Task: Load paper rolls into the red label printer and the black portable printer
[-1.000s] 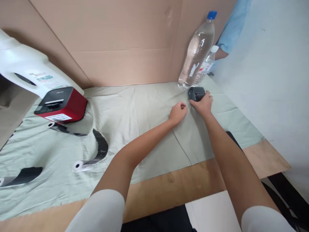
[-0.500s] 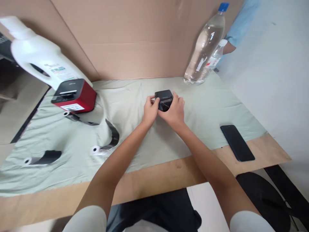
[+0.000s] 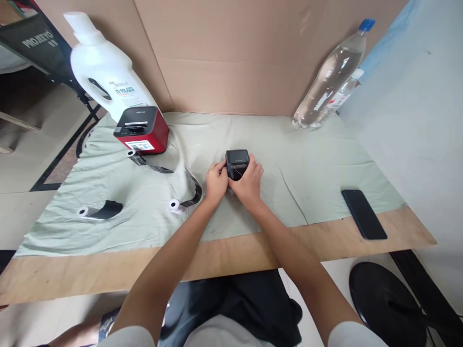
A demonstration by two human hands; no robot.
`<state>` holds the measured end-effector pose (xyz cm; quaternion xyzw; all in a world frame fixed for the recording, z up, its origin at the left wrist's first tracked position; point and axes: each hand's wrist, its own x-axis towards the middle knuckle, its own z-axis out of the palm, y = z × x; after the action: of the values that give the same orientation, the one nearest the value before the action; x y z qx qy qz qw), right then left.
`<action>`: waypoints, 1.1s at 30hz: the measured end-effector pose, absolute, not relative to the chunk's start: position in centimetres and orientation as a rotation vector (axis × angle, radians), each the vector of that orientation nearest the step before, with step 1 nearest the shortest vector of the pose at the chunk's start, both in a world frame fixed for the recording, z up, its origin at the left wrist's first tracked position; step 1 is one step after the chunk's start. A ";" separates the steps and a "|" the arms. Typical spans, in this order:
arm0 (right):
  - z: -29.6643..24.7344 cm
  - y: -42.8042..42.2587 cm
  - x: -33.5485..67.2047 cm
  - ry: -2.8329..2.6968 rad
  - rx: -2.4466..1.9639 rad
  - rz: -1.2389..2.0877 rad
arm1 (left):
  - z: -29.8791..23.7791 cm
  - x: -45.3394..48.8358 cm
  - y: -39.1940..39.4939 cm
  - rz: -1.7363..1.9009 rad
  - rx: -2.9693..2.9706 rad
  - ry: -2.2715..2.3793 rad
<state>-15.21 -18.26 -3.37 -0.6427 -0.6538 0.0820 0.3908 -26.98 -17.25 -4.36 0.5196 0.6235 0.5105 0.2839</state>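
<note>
In the head view a small black box-shaped device (image 3: 238, 156), which looks like a portable receipt printer, rests on or just above the green cloth (image 3: 267, 140). My left hand (image 3: 217, 180) grips its left side with bent fingers. Wrapped round its right side and near edge is my right hand (image 3: 249, 180). The device's near face is glossy; its underside is hidden. Left of my hands lies a partly unrolled paper roll (image 3: 174, 206) with a dark strip. A second roll (image 3: 131, 154) lies by the red receipt printer (image 3: 159, 135), and a third roll (image 3: 85, 212) is farther left.
A white jug (image 3: 104, 67) stands behind the red printer. At the back right, a large water bottle (image 3: 333, 77) and a smaller bottle (image 3: 342, 94) lean by the cardboard wall (image 3: 231, 58). A black phone (image 3: 363, 214) lies near the wooden front edge (image 3: 307, 246).
The camera view has shifted, so the table's left side shows more. Both hands have brought the black device nearer to me and leftward over the cloth, still holding it.
</note>
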 end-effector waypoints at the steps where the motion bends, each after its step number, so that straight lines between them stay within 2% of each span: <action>1: -3.5 -18.3 -15.2 -1.664 -1.629 0.208 | -4.4 -27.1 -17.3 1.361 1.398 1.674; 7: -3.4 -18.5 -15.3 -1.698 -1.653 0.237 | -4.1 -27.5 -17.4 1.366 1.413 1.674; 23: -4.1 -17.5 -14.5 -1.719 -1.646 0.289 | -3.9 -29.3 -16.9 1.074 1.713 1.761; 33: -4.3 -17.5 -14.4 -1.691 -1.648 0.294 | -4.2 -29.0 -17.1 1.086 1.663 1.803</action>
<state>-14.42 -17.55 -4.27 -0.6429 -0.6596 0.1146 0.3721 -29.01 -17.09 -4.23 0.6038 0.6544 0.3942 0.2275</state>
